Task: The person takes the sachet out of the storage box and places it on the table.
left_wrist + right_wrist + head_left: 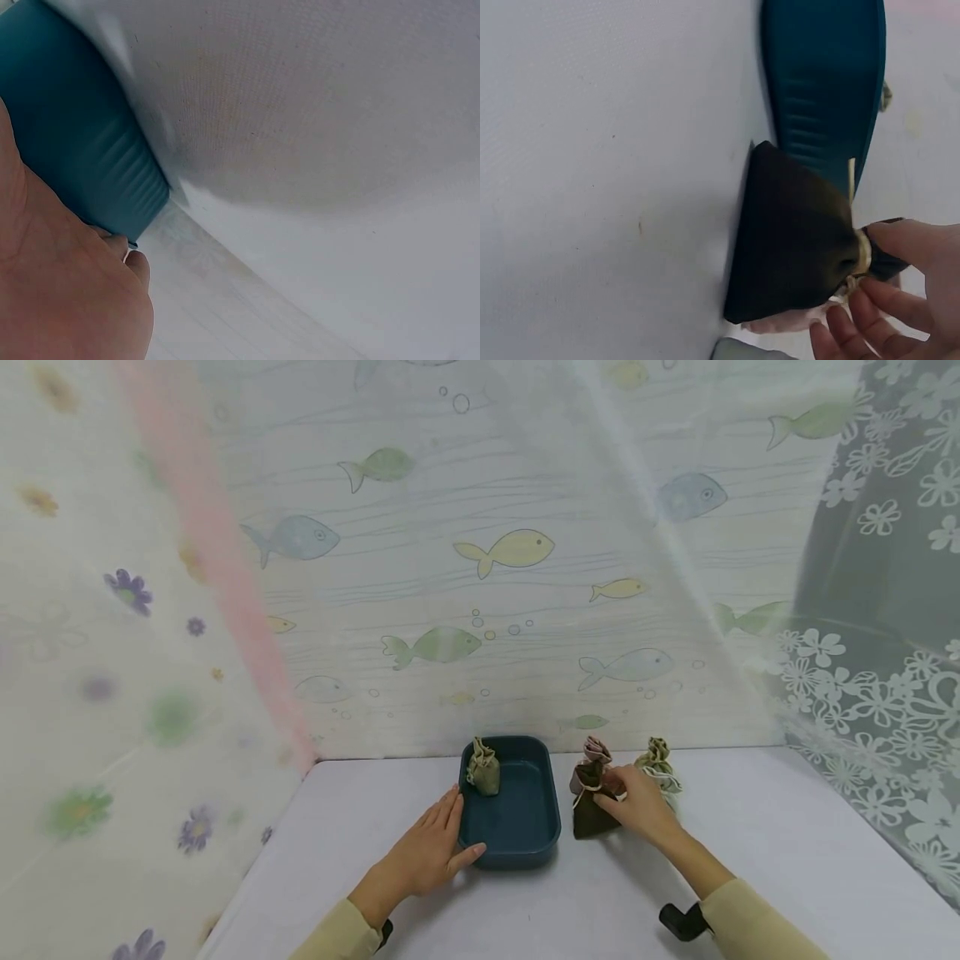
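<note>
My left hand (427,856) lies with straight fingers along the left wall of a dark teal rectangular tray (517,862), its thumb at the near left corner. A small olive drawstring pouch (486,774) stands inside the tray at the far left. To the right of the tray, my right hand (643,806) pinches the tied neck of a dark brown-green drawstring pouch (795,232) between thumb and fingers. That pouch stands upright, its base appearing to meet the table. A pinkish pouch (597,749) is partly hidden behind it.
Light green pouches (660,764) stand behind my right hand, partly covered by it. A white cloth covers the table (525,918). Behind its far edge hangs a curtain (450,710) printed with fish. A black strap piece (684,922) shows by my right wrist.
</note>
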Available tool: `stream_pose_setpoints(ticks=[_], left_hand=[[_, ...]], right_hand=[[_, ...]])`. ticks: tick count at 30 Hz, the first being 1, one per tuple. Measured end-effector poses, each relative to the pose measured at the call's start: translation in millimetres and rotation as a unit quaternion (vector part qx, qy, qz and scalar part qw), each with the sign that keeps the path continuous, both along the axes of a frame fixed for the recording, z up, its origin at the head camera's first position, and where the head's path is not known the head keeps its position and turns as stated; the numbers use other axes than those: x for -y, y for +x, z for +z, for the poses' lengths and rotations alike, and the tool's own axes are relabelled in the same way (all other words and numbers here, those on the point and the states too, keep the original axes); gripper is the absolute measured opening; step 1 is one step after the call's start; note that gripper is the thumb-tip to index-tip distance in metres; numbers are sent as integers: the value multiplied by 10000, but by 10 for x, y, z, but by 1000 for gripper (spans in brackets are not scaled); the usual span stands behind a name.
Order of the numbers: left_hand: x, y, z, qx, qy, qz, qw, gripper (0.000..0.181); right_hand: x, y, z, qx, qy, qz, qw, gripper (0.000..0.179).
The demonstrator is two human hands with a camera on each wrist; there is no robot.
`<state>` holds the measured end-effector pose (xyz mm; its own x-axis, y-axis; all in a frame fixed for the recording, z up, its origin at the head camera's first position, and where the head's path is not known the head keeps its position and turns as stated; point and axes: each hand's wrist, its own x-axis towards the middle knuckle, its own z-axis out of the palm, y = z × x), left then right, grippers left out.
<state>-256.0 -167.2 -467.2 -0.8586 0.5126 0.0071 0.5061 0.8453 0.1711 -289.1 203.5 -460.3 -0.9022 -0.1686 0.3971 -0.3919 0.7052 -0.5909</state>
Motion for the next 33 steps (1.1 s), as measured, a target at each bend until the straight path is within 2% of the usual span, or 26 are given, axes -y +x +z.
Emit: stream_pose_setpoints(ticks=[9, 14, 19, 25, 28, 33], left_hand=[[-1, 49, 63, -24, 182, -96, 9998, 97], [5, 18, 33, -13, 129, -59, 9999, 99], [6, -25, -39, 24, 44, -5, 10000, 101], [0, -11, -19, -41, 105, -58, 9999, 100], [-12, 14, 12, -41, 169, -58, 9998, 99], [-17, 26, 26, -102, 187, -55, 9998, 98]], right_hand=[[57, 121, 128, -192, 24, 150, 9997, 21], [142, 140, 206, -237, 20, 338, 9991, 22], [267, 137, 312, -56, -181, 721, 9972, 22], [493, 55, 453, 81, -36, 1072, 9942, 28], [613, -16, 517, 183, -135, 1357, 9905, 31], [850, -196, 590, 952, -640, 1811, 9768, 37]])
